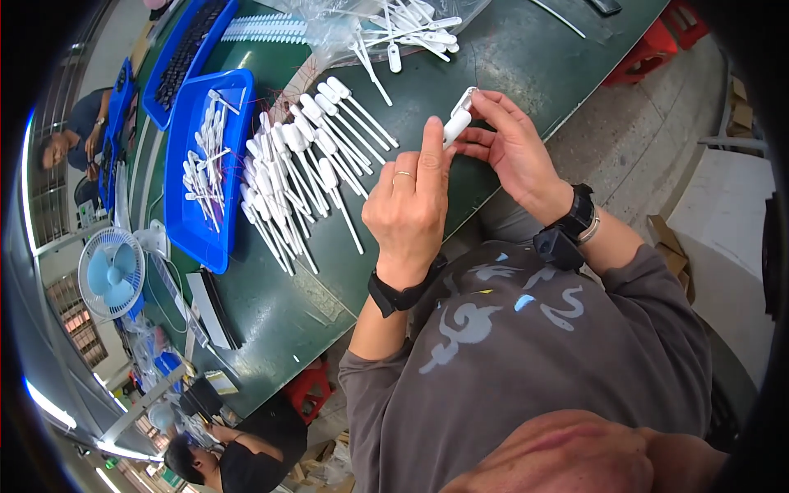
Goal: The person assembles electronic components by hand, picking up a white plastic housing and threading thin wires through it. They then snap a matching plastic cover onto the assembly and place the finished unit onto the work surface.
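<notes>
My left hand (pixel 408 201) and my right hand (pixel 522 156) meet above the near edge of the green table. Between them is a white oval-headed plastic piece (pixel 457 125), pinched by my left thumb and index finger; its lower part is hidden behind that hand. Just above it, a narrow white plastic shell (pixel 465 99) with a hollow end sits in my right fingertips. The two parts touch or overlap; I cannot tell whether they are joined. To the left lies a spread of many white oval-headed plastic sticks (pixel 327 171), thin stems pointing toward me.
A blue tray (pixel 179 215) holds more white sticks; a second blue tray (pixel 156 94) holds dark parts. A clear plastic bag (pixel 333 31) with white pieces lies at the far side. A fan (pixel 113 273) stands left. Two other people (pixel 263 448) (pixel 78 144) sit along the bench.
</notes>
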Motion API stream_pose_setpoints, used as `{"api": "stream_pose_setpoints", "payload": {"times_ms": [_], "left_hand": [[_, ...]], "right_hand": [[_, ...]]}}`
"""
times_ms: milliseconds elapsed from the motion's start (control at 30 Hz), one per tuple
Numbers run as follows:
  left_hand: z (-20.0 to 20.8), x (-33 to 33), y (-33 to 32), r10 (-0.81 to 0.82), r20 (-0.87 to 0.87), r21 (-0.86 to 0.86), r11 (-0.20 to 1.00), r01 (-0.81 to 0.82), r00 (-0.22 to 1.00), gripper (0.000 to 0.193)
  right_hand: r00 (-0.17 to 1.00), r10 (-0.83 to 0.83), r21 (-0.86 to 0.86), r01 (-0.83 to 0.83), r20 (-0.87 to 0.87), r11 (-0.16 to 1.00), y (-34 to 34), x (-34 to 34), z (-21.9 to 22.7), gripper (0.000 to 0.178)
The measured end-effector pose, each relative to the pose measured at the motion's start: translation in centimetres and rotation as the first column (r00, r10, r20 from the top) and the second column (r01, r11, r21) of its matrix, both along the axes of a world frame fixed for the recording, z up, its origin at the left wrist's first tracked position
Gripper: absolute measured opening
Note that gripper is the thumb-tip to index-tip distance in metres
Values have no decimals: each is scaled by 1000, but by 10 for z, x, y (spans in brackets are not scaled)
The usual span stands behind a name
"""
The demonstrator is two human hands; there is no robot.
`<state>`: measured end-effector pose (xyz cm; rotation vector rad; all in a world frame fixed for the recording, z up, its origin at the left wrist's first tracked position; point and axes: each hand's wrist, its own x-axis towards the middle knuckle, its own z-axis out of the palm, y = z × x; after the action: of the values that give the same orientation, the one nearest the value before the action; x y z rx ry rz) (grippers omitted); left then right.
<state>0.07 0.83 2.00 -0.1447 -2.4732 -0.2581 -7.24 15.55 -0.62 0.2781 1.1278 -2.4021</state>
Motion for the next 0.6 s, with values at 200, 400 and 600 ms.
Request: {"api": "stream_pose_setpoints", "payload": {"times_ms": [200,400,600], "left_hand": [[-5,-3,5,80,-114,19,997,-78,990,35],[-10,0,7,101,-69,9,995,-101,992,35],[-9,5,9,100,-64,7,995,-100,993,35]], "right_hand": [[998,46,12,-46,40,999,-3,5,5,23],[994,89,-36,-86,69,996,-6,9,3,21],[992,101,-45,-98,73,994,-8,11,3,19]]}}
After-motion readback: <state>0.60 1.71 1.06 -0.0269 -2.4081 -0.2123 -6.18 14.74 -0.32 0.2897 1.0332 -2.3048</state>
